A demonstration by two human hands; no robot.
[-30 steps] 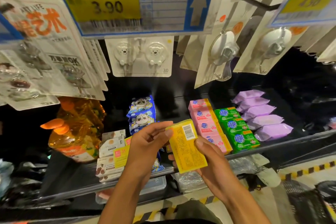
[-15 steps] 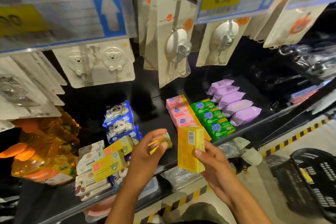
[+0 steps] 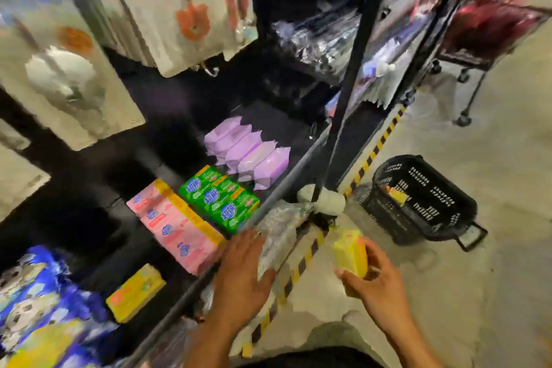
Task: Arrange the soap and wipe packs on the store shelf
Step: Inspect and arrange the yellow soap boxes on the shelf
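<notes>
Yellow soap pack [image 3: 351,251] shifted lower right, gripped by right hand [image 3: 382,287]; left hand [image 3: 239,272] empty, fingers spread. Pink packs [image 3: 176,224], green packs [image 3: 221,200], purple packs [image 3: 251,155] shelved in rows; held pack and basket [image 3: 433,212] stock likely remain.

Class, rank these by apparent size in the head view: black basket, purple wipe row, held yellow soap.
1. black basket
2. purple wipe row
3. held yellow soap, smallest despite being nearest the camera.
</notes>
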